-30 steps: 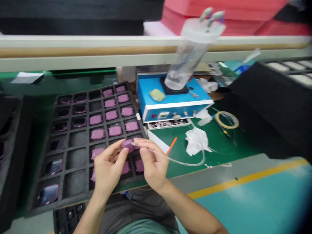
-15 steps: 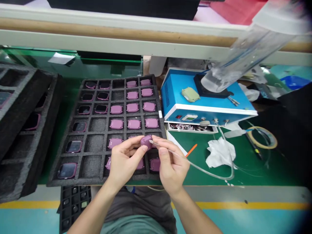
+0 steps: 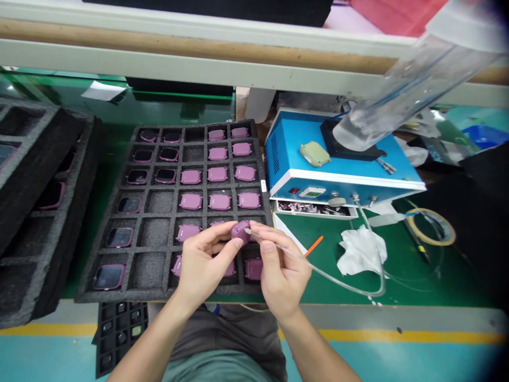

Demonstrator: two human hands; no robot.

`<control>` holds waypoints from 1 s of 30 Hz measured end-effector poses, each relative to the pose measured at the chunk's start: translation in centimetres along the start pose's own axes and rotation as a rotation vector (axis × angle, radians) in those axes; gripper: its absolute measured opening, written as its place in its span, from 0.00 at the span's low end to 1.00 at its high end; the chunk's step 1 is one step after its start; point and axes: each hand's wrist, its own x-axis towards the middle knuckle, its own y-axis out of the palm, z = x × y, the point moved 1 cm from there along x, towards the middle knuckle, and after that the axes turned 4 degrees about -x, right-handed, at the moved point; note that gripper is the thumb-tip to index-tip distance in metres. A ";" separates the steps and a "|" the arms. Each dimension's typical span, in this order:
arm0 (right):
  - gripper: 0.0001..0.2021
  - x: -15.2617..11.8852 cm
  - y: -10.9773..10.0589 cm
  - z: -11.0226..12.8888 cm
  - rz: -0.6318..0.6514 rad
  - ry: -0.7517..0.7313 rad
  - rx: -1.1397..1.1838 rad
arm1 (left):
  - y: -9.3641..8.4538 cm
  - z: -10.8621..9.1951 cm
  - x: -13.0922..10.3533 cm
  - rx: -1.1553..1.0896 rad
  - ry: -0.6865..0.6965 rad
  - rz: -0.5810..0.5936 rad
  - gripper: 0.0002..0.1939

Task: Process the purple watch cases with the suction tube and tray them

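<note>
A small purple watch case (image 3: pixel 239 230) is pinched between the thumb and fingers of my left hand (image 3: pixel 205 263). My right hand (image 3: pixel 281 268) grips the end of a clear thin tube (image 3: pixel 342 285), whose pale tip touches the right side of the case. Both hands are over the lower right part of a black foam tray (image 3: pixel 150 270). Purple watch cases (image 3: pixel 219 201) lie in its right columns, and cases with dark screens (image 3: pixel 120 237) in its left ones. The fingertips of my right hand are partly hidden near the case.
A blue machine (image 3: pixel 296 132) carries a green case (image 3: pixel 315 153) and a clear cylinder (image 3: pixel 401 101). Before it are a parts drawer (image 3: pixel 314 209), an orange stick (image 3: pixel 314 246), a white tissue (image 3: pixel 361 252) and a tape roll (image 3: pixel 447 233). Stacked foam trays (image 3: pixel 51 254) stand at left.
The view has shifted slightly. My hands keep the same grips, with the tube tip still against the purple case.
</note>
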 end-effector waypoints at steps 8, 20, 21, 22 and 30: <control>0.09 0.1 0.0 0.0 -0.005 -0.045 -0.025 | -0.1 0.2 -0.1 -0.001 0.047 0.003 0.14; 0.09 0.4 0.2 0.2 -0.009 -0.037 0.007 | -0.1 0.2 0.1 0.032 0.053 -0.022 0.14; 0.09 0.5 0.2 0.2 -0.007 -0.035 0.017 | -0.2 0.2 0.1 0.033 0.058 -0.024 0.13; 0.09 0.6 0.3 0.2 -0.006 -0.033 0.027 | -0.2 0.1 0.1 0.033 0.063 -0.025 0.13; 0.10 0.7 0.4 0.1 0.012 -0.015 0.102 | -0.3 0.1 0.4 0.039 0.101 -0.028 0.14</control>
